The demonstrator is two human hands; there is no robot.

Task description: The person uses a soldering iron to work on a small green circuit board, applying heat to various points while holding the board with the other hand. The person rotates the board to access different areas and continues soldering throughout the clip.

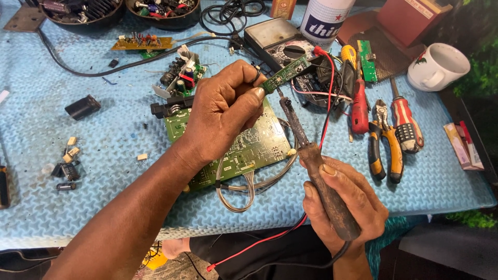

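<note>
My left hand (223, 111) pinches a small narrow green circuit board (286, 73) and holds it tilted above the table. My right hand (345, 199) grips the brown worn handle of a soldering iron (303, 140), whose dark tip touches the lower edge of the small board. Beneath my left hand lies a large green circuit board (254, 148) with a bundle of grey wires (244, 189). A red wire (327, 103) runs from the small board down past my right hand.
A blue foam mat (104, 140) covers the table. Red screwdrivers (359, 106), yellow-handled pliers (386, 142), an analog meter (282, 44), a white mug (438, 65), a white can (324, 21), small loose parts (67, 161) and two dark bowls of components (163, 10) lie around.
</note>
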